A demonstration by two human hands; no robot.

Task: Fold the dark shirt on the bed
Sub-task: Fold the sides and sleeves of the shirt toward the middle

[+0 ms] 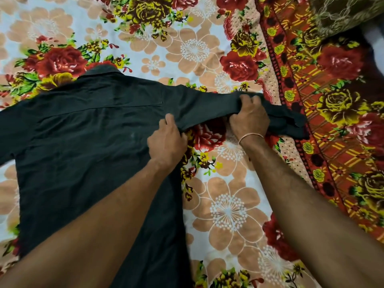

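Dark cotton collared shirt [83, 142] lies back-up, spread on floral-print bed sheet [224, 204]. Left hand [167, 140] fingers closed, pinching cloth at sleeve's armpit. Right hand [249, 117] fingers closed around outstretched sleeve [207, 104] near cuff. Thin thread bracelet [250, 136] circles right wrist.

bed [228, 204]: floral sheet | on it: dark shirt [83, 142] spread flat, collar far side
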